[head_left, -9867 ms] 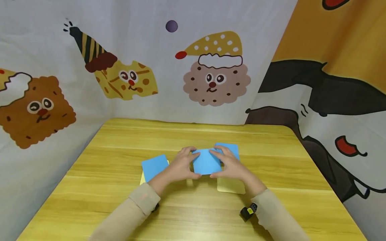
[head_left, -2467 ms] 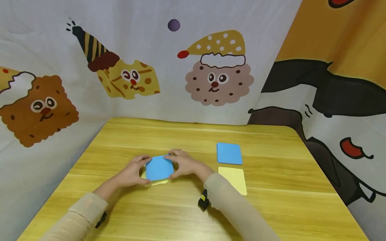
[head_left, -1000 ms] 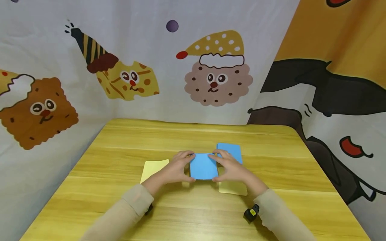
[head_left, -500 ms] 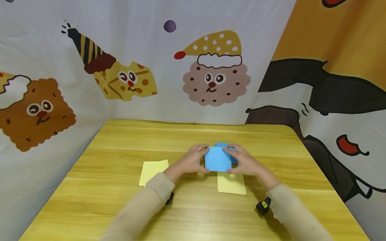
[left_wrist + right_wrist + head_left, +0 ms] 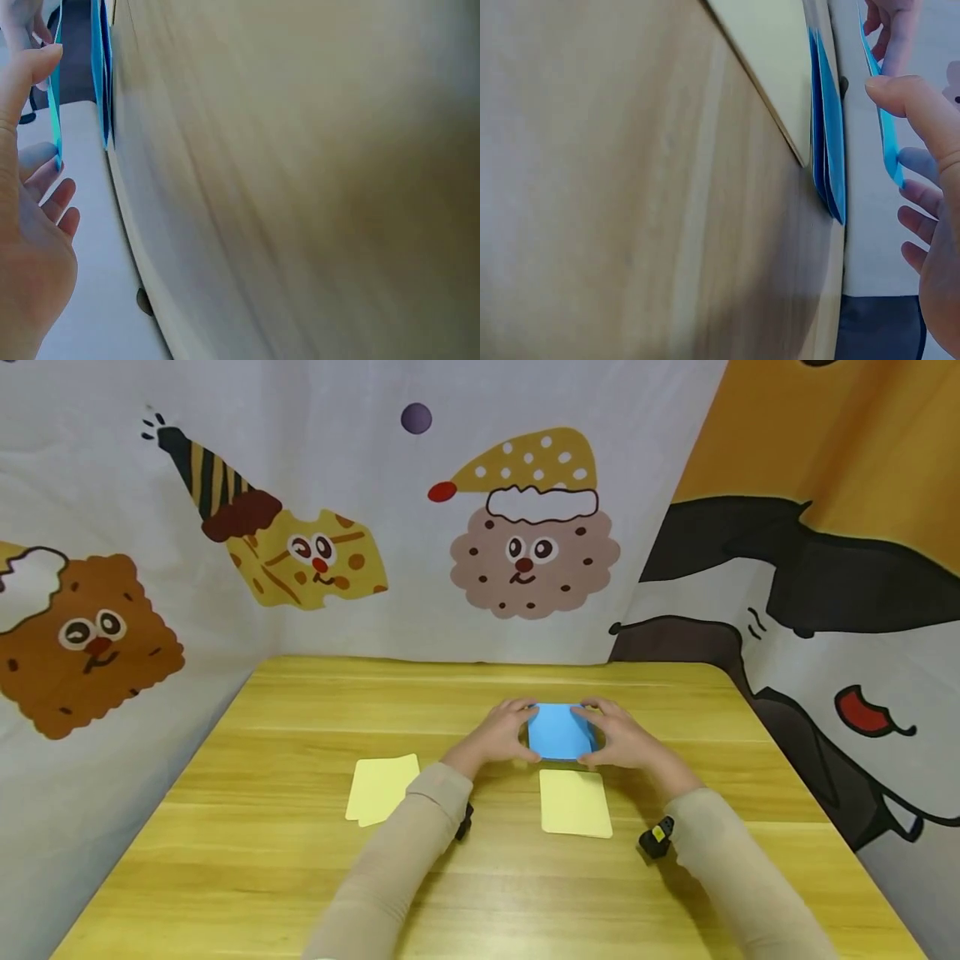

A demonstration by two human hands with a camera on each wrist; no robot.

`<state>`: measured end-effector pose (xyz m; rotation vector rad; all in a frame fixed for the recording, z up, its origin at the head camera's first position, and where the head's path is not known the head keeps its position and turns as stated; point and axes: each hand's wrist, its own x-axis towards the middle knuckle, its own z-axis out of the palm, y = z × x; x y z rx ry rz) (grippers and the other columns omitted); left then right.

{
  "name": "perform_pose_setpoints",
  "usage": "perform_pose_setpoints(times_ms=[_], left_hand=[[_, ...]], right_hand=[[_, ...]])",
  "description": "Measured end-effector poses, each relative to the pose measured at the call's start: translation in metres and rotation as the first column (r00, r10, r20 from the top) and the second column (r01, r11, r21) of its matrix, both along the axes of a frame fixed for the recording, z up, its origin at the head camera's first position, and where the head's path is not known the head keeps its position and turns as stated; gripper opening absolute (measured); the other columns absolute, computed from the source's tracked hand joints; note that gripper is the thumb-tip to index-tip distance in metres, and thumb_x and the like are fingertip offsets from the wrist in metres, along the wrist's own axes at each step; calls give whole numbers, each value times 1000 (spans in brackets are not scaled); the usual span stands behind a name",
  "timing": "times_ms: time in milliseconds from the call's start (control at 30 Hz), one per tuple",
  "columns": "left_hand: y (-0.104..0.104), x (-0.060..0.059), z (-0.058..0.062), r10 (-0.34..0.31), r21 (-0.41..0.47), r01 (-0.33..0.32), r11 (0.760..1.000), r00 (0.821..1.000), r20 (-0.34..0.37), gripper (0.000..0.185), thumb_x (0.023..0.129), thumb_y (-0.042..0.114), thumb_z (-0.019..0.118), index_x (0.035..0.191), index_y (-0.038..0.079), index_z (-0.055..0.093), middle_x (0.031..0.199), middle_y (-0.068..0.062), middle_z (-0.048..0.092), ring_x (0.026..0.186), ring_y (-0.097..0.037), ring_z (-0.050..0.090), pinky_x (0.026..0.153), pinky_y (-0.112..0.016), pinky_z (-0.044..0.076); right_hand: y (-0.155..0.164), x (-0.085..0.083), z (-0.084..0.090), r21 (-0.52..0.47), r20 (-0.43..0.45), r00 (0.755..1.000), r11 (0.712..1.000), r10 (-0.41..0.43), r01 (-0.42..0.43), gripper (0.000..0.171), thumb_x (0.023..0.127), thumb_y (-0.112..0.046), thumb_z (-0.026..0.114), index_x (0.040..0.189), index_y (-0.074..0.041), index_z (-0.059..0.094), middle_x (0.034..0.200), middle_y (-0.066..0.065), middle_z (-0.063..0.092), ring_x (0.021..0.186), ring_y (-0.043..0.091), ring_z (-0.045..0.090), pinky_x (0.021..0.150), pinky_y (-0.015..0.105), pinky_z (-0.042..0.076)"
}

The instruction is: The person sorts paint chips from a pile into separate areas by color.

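My left hand (image 5: 497, 735) and right hand (image 5: 628, 740) pinch a blue square card (image 5: 559, 731) by its left and right sides, thumbs on the near corners and fingers on the far ones. The right wrist view shows the held card (image 5: 889, 142) apart from a small pile of blue cards (image 5: 829, 135) on the table. From the head view the card covers nearly all of that pile. Nearer to me lies a pale yellow card (image 5: 576, 803), close to the blue pile. More yellow cards (image 5: 381, 789) overlap slightly askew on the left.
The wooden table (image 5: 300, 877) runs back to a white cloth (image 5: 337, 635) printed with cartoon biscuits and cheese. A black wrist device (image 5: 656, 838) sits at the right cuff, and another (image 5: 464, 822) at the left.
Earlier, both hands lifted the blue card off the left yellow cards. Since then they have carried it right and away from me, over the blue pile. The yellow cards have stayed put.
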<state>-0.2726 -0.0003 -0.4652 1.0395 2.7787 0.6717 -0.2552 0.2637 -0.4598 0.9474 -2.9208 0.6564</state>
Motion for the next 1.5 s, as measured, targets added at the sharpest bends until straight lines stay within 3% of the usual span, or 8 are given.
perform_pose_setpoints(times_ms=[233, 733, 1000, 1167, 1500], left_hand=[[13, -11, -7, -8, -49, 8, 999, 1000, 16, 93, 77, 46, 76, 148, 4, 33, 154, -9, 28, 140, -27, 23, 112, -44, 20], [24, -19, -10, 4, -125, 1, 992, 999, 43, 90, 78, 48, 75, 148, 6, 36, 154, -6, 28, 139, -25, 25, 112, -38, 21], [26, -18, -10, 12, -134, -1, 991, 997, 78, 88, 79, 47, 74, 148, 8, 37, 154, -5, 28, 139, -24, 24, 111, -38, 21], [26, -18, -10, 26, -134, -15, 991, 997, 76, 92, 78, 51, 74, 149, 9, 34, 155, -4, 26, 140, -25, 24, 112, -39, 21], [23, -13, -13, 26, -87, -25, 996, 1000, 7, 100, 73, 59, 75, 149, 8, 35, 155, -7, 25, 140, -30, 23, 111, -44, 21]], right_hand=[[8, -8, -4, 48, 41, 999, 999, -24, 22, 92, 72, -42, 82, 145, -3, 41, 144, 22, 34, 129, 41, 30, 99, 62, 29], [16, -20, -16, 88, 119, 991, 995, -52, 41, 92, 75, -47, 78, 146, -3, 39, 145, 24, 32, 131, 45, 26, 100, 65, 25], [18, -20, -19, 83, 169, 984, 995, -63, 49, 91, 76, -46, 77, 147, -3, 37, 147, 24, 29, 133, 45, 24, 101, 66, 23], [18, -19, -19, 89, 158, 985, 995, -65, 52, 93, 76, -48, 76, 147, -4, 37, 148, 24, 29, 133, 46, 23, 100, 67, 23], [17, -5, -15, 71, 105, 990, 994, -91, 84, 96, 74, -53, 77, 148, -7, 36, 151, 24, 25, 135, 46, 19, 100, 69, 19]])
